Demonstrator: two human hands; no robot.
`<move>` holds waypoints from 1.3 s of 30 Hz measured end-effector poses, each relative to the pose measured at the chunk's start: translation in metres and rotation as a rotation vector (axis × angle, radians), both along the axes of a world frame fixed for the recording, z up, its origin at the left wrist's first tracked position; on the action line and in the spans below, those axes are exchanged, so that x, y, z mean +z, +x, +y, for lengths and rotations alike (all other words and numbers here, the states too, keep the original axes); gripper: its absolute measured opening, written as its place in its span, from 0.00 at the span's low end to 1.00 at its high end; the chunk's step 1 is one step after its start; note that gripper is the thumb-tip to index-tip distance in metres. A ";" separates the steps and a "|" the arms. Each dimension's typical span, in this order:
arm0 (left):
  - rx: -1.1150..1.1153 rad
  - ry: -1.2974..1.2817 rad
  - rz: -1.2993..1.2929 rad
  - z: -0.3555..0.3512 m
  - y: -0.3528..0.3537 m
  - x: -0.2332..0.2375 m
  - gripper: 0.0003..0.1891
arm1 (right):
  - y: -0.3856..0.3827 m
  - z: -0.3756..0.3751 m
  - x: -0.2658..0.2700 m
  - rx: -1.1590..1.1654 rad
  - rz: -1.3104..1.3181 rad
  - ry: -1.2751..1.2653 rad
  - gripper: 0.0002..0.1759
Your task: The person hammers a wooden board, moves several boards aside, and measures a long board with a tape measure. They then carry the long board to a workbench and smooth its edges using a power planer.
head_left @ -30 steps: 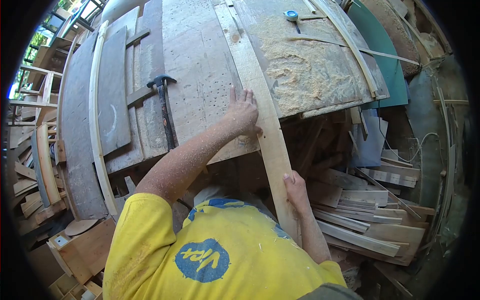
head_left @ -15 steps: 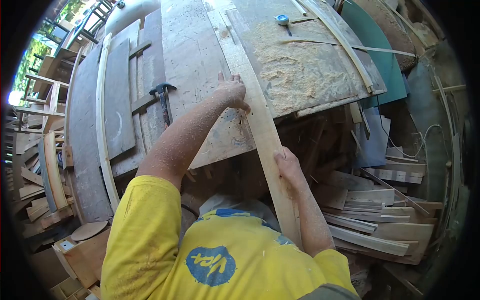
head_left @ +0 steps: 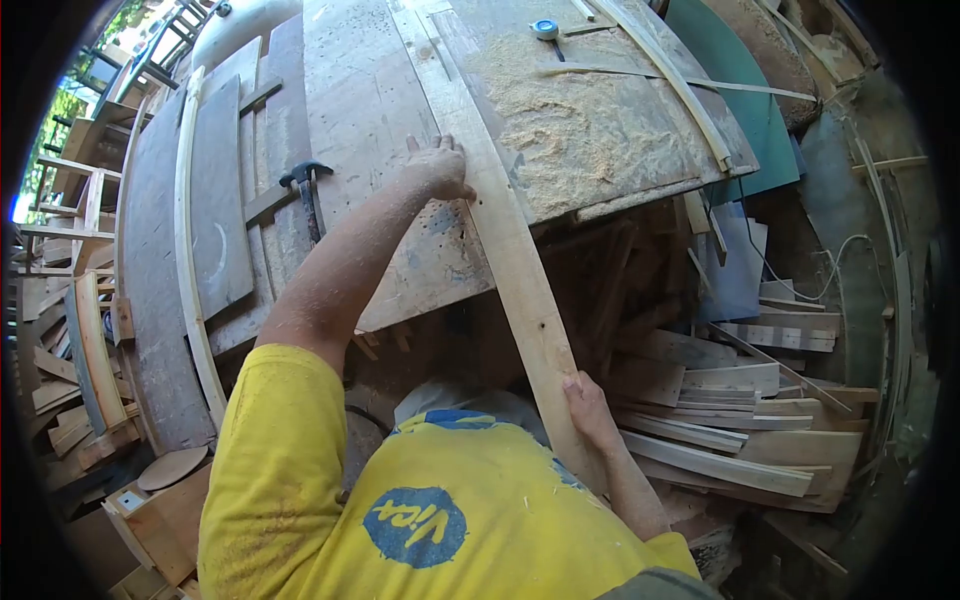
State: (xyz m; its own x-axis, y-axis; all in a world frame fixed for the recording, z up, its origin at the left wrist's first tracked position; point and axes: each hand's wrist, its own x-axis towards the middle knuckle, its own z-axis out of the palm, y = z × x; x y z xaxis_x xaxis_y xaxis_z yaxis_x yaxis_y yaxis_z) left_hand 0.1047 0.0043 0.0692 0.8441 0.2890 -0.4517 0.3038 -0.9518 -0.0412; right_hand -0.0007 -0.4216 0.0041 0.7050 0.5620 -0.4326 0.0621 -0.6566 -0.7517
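A long pale wooden board (head_left: 533,300) runs from the far side of the worktable (head_left: 385,290), over its near edge, down to my body. My right hand (head_left: 590,408) grips the board's right edge near its lower end, thumb on top; the fingers underneath are hidden. Higher up, my left hand (head_left: 438,170) lies against the board's left edge with its fingers spread, on or just over the tabletop. Sawdust sticks to both forearms. To the left of my left arm, a hammer (head_left: 306,190) with a black claw head lies on the table.
Sawdust (head_left: 590,130) covers the table's right part, near a blue-and-white tape measure (head_left: 545,30). A thin strip (head_left: 190,230) lies along the left side. Offcuts (head_left: 720,440) are piled low at right, with a cable (head_left: 835,270) above. Wooden frames (head_left: 90,215) stand at far left.
My right hand has slid down the board towards my body. My left hand stays at the board's left edge. The whole view has shifted slightly.
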 end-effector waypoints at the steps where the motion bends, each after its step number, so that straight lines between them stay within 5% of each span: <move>1: -0.013 0.008 0.036 -0.009 -0.004 0.008 0.54 | 0.004 0.006 -0.001 0.003 -0.005 0.003 0.20; 8: -0.079 -0.093 0.002 -0.099 -0.076 0.009 0.57 | 0.036 0.060 -0.001 0.000 0.038 -0.040 0.20; 27: 0.007 -0.045 0.022 0.019 0.006 0.008 0.63 | 0.127 0.197 -0.015 0.050 0.005 0.052 0.24; 31: 0.019 -0.007 0.049 0.017 0.011 0.004 0.63 | 0.117 0.172 0.016 0.087 0.154 0.128 0.21; 33: 0.021 -0.004 0.048 0.019 0.011 0.003 0.63 | 0.090 0.118 -0.010 0.062 0.255 0.222 0.18; 39: 0.042 -0.012 0.048 0.022 0.012 -0.004 0.64 | 0.060 0.080 -0.007 0.046 0.198 0.053 0.22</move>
